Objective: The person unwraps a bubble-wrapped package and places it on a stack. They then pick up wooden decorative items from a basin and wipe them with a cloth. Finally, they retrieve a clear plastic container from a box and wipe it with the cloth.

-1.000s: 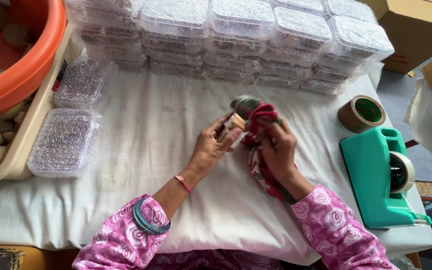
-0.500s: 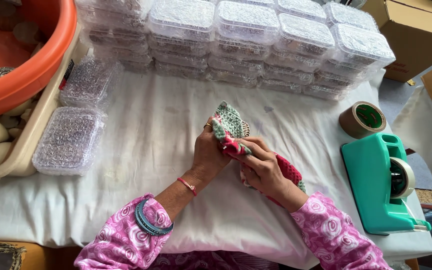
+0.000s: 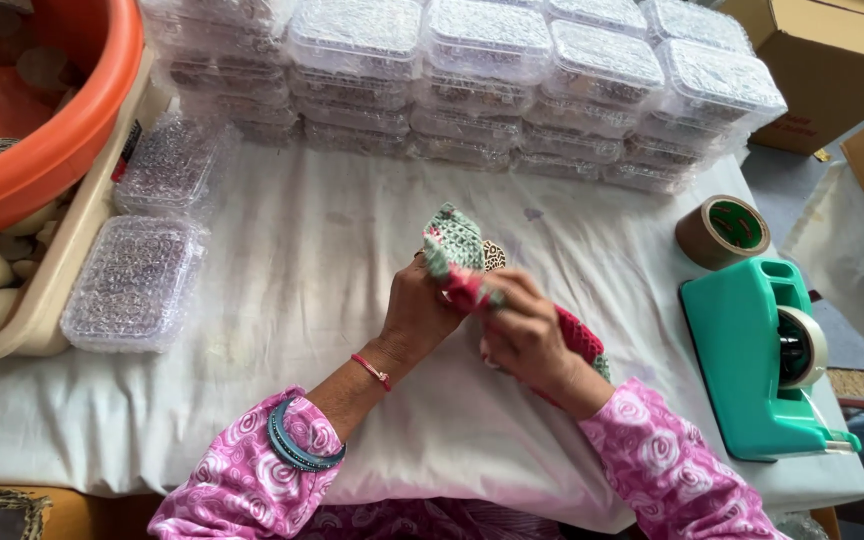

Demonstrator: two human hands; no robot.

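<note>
Fingers of left hand point(image 3: 420, 312) and right hand point(image 3: 524, 335) closed on a patterned cloth point(image 3: 455, 243), green-white on top, red lower down, held above the middle of the white-covered table point(image 3: 292, 270). Small brown object point(image 3: 494, 256) just behind the cloth; cannot tell what it is.

At 12 o'clock, stacked clear lidded boxes point(image 3: 482, 70), contents blurred. At 9 o'clock, two more clear boxes point(image 3: 135, 280) with small dark pieces inside. At 10 o'clock, orange tub point(image 3: 62, 130) resting on a beige tray point(image 3: 72, 240) with pale round pieces.

At 3 o'clock, teal tape dispenser point(image 3: 752, 355) near the table edge, brown tape roll point(image 3: 722, 230) just behind. Bare cloth between hands and boxes, also toward 7 o'clock.
</note>
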